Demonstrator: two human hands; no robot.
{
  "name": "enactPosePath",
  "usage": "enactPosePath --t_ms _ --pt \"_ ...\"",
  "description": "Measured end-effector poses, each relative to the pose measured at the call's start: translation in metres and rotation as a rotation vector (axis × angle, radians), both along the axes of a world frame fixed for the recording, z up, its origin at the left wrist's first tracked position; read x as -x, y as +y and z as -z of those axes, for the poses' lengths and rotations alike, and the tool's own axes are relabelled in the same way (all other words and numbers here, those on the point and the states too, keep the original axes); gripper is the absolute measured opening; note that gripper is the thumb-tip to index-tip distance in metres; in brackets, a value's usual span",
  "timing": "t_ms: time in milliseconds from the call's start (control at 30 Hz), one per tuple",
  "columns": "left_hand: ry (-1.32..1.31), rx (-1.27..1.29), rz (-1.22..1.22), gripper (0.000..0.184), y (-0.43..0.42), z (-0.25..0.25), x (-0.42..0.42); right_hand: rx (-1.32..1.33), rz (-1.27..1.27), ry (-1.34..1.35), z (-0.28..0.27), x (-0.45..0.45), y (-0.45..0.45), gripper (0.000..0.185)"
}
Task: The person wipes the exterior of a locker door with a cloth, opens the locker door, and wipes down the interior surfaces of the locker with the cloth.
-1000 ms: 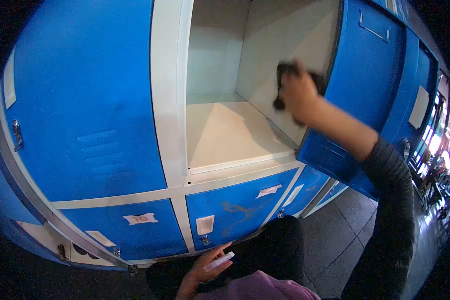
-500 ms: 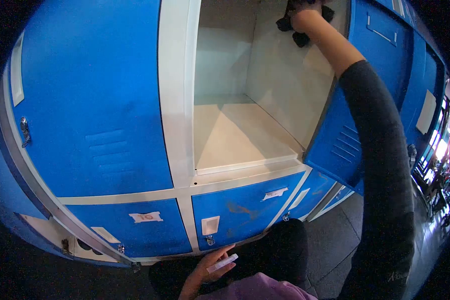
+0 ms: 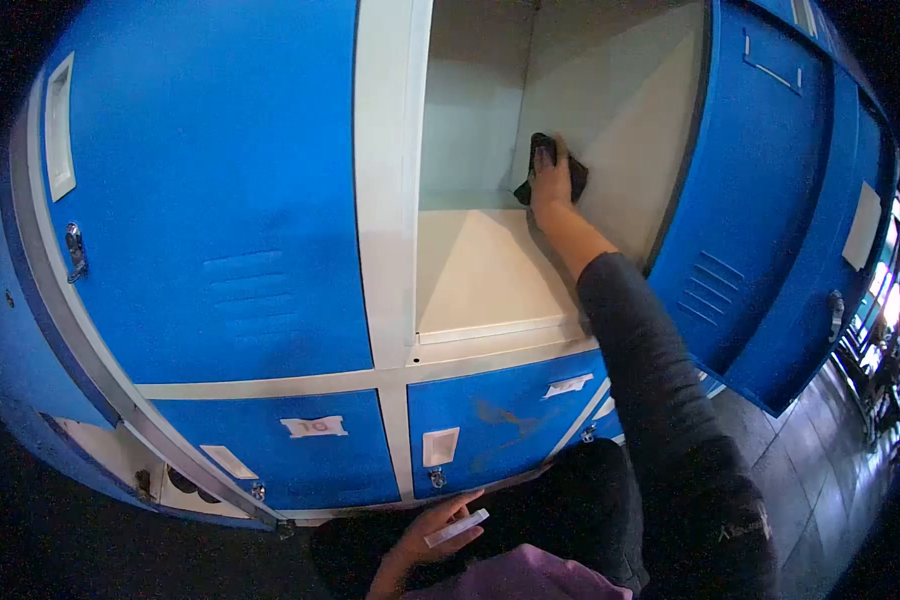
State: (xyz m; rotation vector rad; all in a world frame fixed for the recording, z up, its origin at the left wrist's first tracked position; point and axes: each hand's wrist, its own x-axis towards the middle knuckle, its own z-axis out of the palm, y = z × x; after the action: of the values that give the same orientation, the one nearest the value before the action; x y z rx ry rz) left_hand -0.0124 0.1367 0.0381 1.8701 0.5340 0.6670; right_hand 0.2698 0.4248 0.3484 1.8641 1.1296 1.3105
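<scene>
My right hand (image 3: 552,187) reaches inside an open locker (image 3: 490,262) and presses a dark cloth (image 3: 578,178) against the inner right wall, low and toward the back corner. Its fingers are wrapped on the cloth. Near my lap, my left hand (image 3: 438,530) holds a small flat white object (image 3: 457,528) with its fingers curled round it. What that object is I cannot tell. The blue locker door (image 3: 760,190) stands swung out to the right of my right arm.
A closed blue door (image 3: 210,200) fills the left side. Smaller blue doors (image 3: 505,415) lie below, one with a paper label (image 3: 313,427) reading 10. At lower left an open compartment (image 3: 195,497) holds dark items. Dark tiled floor (image 3: 795,480) shows at right.
My right hand with the cloth went up the right wall, then came down and deeper toward the back corner. The view shifted slightly. My left hand keeps its hold on the white object.
</scene>
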Motion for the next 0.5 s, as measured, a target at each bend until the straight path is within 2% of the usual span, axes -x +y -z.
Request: enactPosePath --t_ms 100,233,300,367,433,500 --pt "0.016 -0.005 -0.027 0.060 -0.002 0.006 -0.001 -0.149 -0.023 0.005 -0.034 -0.015 0.011 0.044" --pt "0.045 0.030 -0.034 0.059 0.003 -0.004 -0.004 -0.321 -0.106 0.060 -0.131 0.010 -0.034 0.043" --pt "0.042 0.086 -0.041 0.059 0.003 -0.009 -0.004 -0.392 -0.181 0.099 -0.157 0.006 -0.031 0.045" --pt "0.044 0.058 -0.048 0.059 0.004 -0.004 -0.006 -0.428 -0.229 0.085 -0.152 -0.002 -0.027 0.046" --pt "0.053 0.042 -0.054 0.058 0.007 -0.003 -0.004 -0.438 -0.262 0.020 -0.120 -0.012 -0.007 0.046" --pt "0.070 0.051 -0.059 0.058 0.007 -0.004 -0.002 -0.399 -0.243 0.077 -0.081 -0.019 0.016 0.045"
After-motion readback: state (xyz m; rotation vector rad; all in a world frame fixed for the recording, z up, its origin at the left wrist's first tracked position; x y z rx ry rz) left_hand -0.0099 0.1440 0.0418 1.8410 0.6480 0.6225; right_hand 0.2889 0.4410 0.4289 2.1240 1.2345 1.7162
